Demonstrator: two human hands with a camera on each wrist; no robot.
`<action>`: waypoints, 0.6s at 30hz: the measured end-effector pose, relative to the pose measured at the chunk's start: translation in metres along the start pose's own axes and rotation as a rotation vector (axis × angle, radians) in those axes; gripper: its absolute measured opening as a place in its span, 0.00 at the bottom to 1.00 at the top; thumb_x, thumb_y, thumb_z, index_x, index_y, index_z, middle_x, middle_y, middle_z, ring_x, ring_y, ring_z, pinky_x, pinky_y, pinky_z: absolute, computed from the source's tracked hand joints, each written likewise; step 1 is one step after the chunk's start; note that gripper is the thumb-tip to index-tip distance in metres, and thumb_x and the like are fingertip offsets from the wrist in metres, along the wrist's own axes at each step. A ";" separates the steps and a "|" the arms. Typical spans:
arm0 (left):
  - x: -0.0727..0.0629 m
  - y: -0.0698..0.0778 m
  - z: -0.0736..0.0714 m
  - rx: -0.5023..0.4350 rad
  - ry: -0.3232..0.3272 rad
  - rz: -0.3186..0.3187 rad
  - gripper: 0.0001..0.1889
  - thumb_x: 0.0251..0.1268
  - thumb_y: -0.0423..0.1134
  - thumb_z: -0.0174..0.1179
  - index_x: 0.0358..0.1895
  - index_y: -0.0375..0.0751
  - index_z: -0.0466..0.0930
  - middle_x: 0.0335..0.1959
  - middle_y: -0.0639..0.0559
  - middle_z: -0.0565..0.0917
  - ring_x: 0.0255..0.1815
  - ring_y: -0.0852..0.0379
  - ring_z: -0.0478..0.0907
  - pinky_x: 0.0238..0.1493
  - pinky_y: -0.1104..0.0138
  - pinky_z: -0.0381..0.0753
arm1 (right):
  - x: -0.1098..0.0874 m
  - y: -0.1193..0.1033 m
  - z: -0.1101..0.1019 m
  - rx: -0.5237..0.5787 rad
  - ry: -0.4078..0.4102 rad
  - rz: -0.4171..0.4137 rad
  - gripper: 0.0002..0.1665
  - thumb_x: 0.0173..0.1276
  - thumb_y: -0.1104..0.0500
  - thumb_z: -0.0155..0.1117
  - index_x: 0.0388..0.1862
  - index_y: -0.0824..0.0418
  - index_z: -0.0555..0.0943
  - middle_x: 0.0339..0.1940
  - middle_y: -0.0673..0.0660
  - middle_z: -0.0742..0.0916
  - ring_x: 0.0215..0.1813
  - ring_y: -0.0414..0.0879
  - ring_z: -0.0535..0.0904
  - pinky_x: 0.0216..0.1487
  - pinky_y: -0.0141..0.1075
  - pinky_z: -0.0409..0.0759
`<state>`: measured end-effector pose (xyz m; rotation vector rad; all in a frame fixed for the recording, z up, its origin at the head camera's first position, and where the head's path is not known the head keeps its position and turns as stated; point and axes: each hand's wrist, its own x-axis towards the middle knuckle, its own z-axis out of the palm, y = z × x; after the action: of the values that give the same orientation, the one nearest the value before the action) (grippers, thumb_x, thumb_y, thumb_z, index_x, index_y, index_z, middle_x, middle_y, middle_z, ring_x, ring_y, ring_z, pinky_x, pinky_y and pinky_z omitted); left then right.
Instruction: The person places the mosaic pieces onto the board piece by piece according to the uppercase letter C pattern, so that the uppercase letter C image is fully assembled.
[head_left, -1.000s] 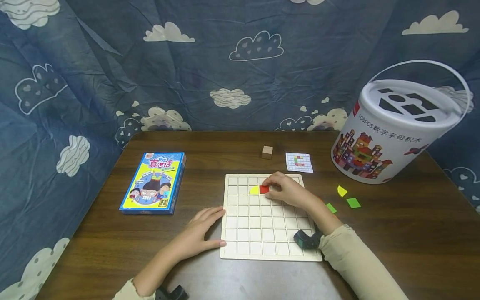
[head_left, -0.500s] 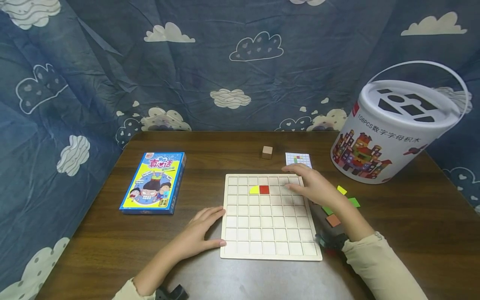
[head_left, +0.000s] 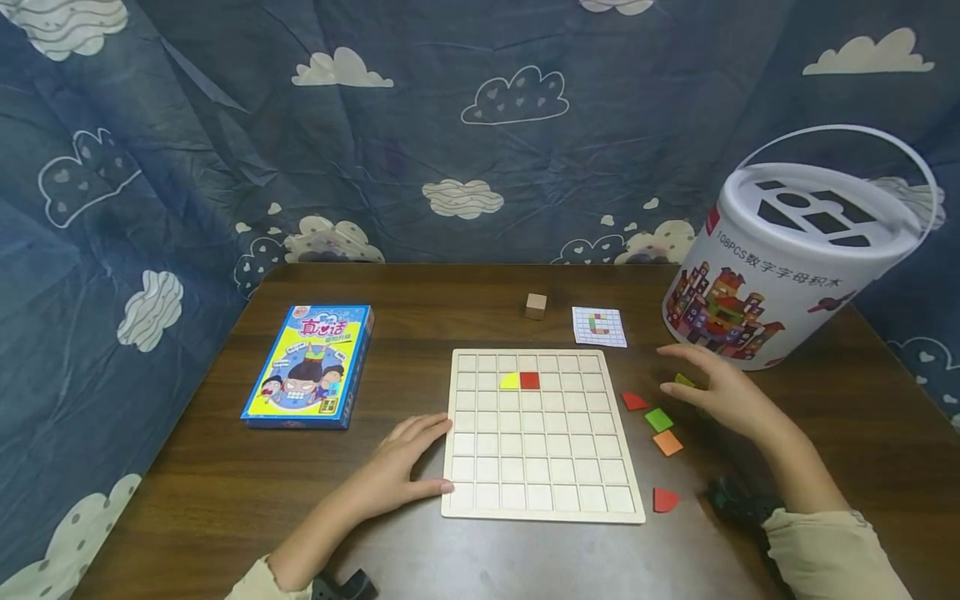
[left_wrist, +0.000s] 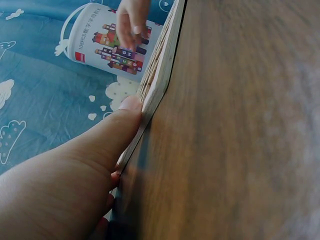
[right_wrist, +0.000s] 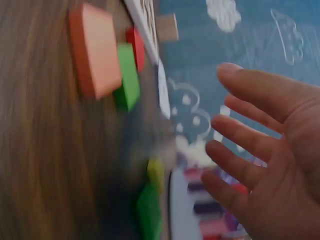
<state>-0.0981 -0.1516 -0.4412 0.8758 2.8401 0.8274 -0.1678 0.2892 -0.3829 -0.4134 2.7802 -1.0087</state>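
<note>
My left hand [head_left: 393,467] rests at the left edge of a wooden grid board [head_left: 532,467], thumb and fingertips against its side. A yellow quarter-circle [head_left: 510,381] and a red square tile [head_left: 529,381] sit side by side in the second row. Off the board's right side, my right hand [head_left: 723,392] hovers with fingers spread, holding nothing. Near its fingertips lies another yellow quarter-circle [head_left: 684,380]. The right wrist view also shows a green tile [right_wrist: 148,210], hidden under that hand in the head view. Left of it lie a green square [head_left: 659,419], an orange square [head_left: 667,442] and a red quarter-circle [head_left: 633,402].
Another red quarter-circle [head_left: 665,500] lies by the board's lower right corner. Behind the board are a pattern card [head_left: 599,327] and a small wooden cube [head_left: 536,306]. A big white bucket [head_left: 780,258] stands back right, a boxed card game [head_left: 307,367] at left.
My right hand has let go of the red square on the board and moved right, to the loose tiles. The left hand has stayed at the board's edge.
</note>
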 end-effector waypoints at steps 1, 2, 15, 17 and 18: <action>0.000 0.000 0.000 -0.001 0.002 0.001 0.42 0.50 0.64 0.56 0.67 0.47 0.59 0.66 0.54 0.61 0.66 0.53 0.53 0.60 0.52 0.56 | -0.001 0.005 -0.001 0.001 -0.007 0.000 0.32 0.62 0.52 0.60 0.61 0.66 0.65 0.61 0.69 0.68 0.62 0.67 0.57 0.55 0.63 0.56; 0.000 0.000 0.000 -0.002 0.003 0.003 0.42 0.50 0.65 0.56 0.67 0.47 0.59 0.66 0.54 0.61 0.66 0.53 0.53 0.60 0.52 0.56 | -0.001 0.010 -0.001 0.000 -0.016 0.003 0.32 0.62 0.53 0.60 0.61 0.66 0.65 0.61 0.69 0.68 0.62 0.67 0.57 0.55 0.63 0.55; 0.000 0.000 0.000 -0.002 0.014 0.023 0.42 0.50 0.64 0.57 0.66 0.45 0.60 0.66 0.52 0.61 0.65 0.51 0.54 0.60 0.51 0.57 | 0.000 0.035 0.010 -0.101 0.056 -0.060 0.19 0.59 0.67 0.61 0.50 0.68 0.75 0.46 0.65 0.78 0.45 0.57 0.73 0.47 0.54 0.69; 0.000 0.000 0.000 -0.001 0.019 0.028 0.42 0.50 0.63 0.58 0.66 0.44 0.60 0.65 0.51 0.62 0.65 0.50 0.54 0.60 0.50 0.57 | 0.001 0.034 0.013 -0.131 0.086 -0.061 0.18 0.59 0.64 0.63 0.48 0.68 0.76 0.44 0.63 0.79 0.42 0.55 0.74 0.43 0.50 0.71; 0.000 0.000 0.000 0.000 0.021 0.029 0.42 0.50 0.63 0.58 0.66 0.44 0.60 0.65 0.51 0.62 0.65 0.50 0.55 0.59 0.50 0.57 | 0.002 0.034 0.014 -0.143 0.094 -0.058 0.18 0.59 0.61 0.64 0.47 0.68 0.76 0.43 0.63 0.79 0.41 0.53 0.74 0.41 0.48 0.72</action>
<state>-0.0987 -0.1516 -0.4415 0.9155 2.8521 0.8450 -0.1730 0.3051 -0.4154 -0.4796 2.9521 -0.8647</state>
